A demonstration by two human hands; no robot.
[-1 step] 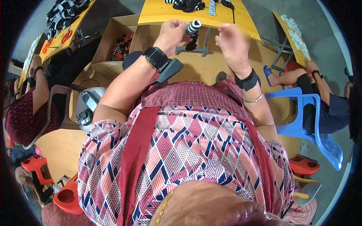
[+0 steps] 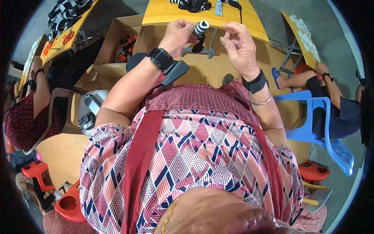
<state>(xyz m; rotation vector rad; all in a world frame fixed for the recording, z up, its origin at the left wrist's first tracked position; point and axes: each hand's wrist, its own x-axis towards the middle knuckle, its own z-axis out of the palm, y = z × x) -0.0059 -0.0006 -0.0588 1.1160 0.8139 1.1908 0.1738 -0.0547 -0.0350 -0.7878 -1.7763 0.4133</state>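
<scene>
My left hand [image 2: 180, 36] pinches a black-and-white striped knitted tube [image 2: 200, 28], its round end turned up. Black fabric hangs below the tube in front of the table edge. To the right, apart from the tube, my right hand [image 2: 242, 48] is raised with fingers loosely bent and the thumb away from them. Nothing shows between those fingers; a thin thread or needle would be too small to make out.
A yellow table [image 2: 253, 23] ahead carries black and striped knit pieces [image 2: 194, 5]. Left of it stands a cardboard box [image 2: 113, 39] with orange and black pieces. A blue plastic chair [image 2: 304, 117] with a seated person is at the right; another person sits at the left.
My right hand was smeared by motion and is now sharp, its fingers a little higher and more spread. The left hand and the striped tube have hardly moved.
</scene>
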